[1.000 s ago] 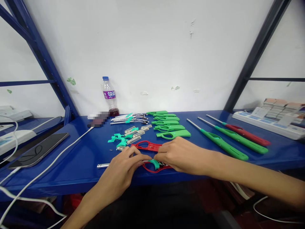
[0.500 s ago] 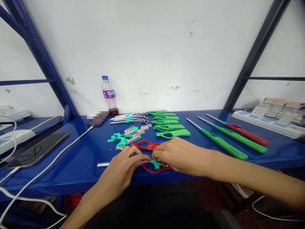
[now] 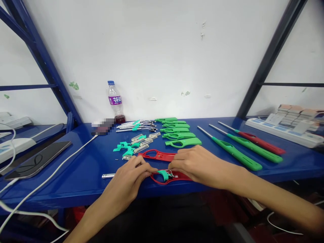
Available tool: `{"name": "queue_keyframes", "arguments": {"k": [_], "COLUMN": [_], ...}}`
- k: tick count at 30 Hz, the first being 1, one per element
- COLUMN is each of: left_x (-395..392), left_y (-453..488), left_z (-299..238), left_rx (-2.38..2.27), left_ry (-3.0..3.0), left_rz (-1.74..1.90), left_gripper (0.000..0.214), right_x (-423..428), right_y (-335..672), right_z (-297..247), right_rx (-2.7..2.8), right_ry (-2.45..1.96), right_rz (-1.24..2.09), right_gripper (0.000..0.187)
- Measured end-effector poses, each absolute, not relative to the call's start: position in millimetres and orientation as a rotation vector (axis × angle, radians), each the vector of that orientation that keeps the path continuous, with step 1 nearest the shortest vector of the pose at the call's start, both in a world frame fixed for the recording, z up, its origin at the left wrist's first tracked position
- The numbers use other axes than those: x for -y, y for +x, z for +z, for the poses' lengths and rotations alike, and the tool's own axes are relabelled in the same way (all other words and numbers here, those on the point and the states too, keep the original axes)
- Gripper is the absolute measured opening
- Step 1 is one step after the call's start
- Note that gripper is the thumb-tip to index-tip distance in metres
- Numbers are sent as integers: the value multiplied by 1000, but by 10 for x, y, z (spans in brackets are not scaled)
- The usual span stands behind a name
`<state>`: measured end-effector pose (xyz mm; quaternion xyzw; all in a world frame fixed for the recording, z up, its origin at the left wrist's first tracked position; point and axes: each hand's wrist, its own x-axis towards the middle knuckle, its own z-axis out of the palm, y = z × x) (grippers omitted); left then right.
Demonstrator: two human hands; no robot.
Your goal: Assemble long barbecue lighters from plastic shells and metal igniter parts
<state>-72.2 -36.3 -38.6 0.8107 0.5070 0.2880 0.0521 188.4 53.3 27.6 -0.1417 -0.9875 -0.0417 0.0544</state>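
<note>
Near the table's front edge lies an open red lighter handle half [image 3: 168,181], with a teal trigger [image 3: 164,174] and thin pale wires in it. My left hand [image 3: 133,172] is closed, its fingertips pinching the metal lighter tube [image 3: 108,176] at the front of that half; the tube's tip sticks out left of the hand. Over the rear part my right hand [image 3: 193,164] is bent, fingers closed at the upper rim; its fingertips are partly hidden. Just behind, a second red handle half [image 3: 162,155] lies flat, its right end covered by my right hand.
Behind lie several green handle halves [image 3: 183,142], metal tubes with wires [image 3: 131,127], clear fuel tanks [image 3: 141,148] and teal triggers [image 3: 124,145]. Three whole lighters [image 3: 235,152] lie right, before a power strip [image 3: 283,131]. A bottle [image 3: 116,103], phone [image 3: 37,160] and white cable [image 3: 63,168] are left.
My right hand has shifted slightly right along the handle half, uncovering more of the wires beside the trigger. My left hand stays nearly in place at the tube.
</note>
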Motion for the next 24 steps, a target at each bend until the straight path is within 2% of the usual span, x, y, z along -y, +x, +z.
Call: {"name": "queue_keyframes", "arguments": {"k": [4,9,14,17,21,24], "left_x": [367,364,359,378,432,469], "left_y": [-719,-707,-693,-680,-719,-809], "left_z": [-422,-436,-455,-457,-409,-340], "left_rx": [-1541,-1553,-1597,-1643,-1861,-2026], "left_ry": [2521,2630,2641,2635,2472,2277], "left_rz": [937,1013,1089,1229,1599,1724], "left_gripper": [27,25,17,14,15,20], "right_x": [-567,-638,-652,-662,-681,-706], "right_y": [2126,2593,2640,2442,2169,2077], "right_z": [258,72,-120,-126,-103,-171], "right_rx": [2839,2458,2320,2257,2301,2293], "right_ry": [-543,-645,-720,-643,-569,-550], "right_rz": [-100,-33,42,92,146,169], "right_gripper": [30,21,19,20,20,29]}}
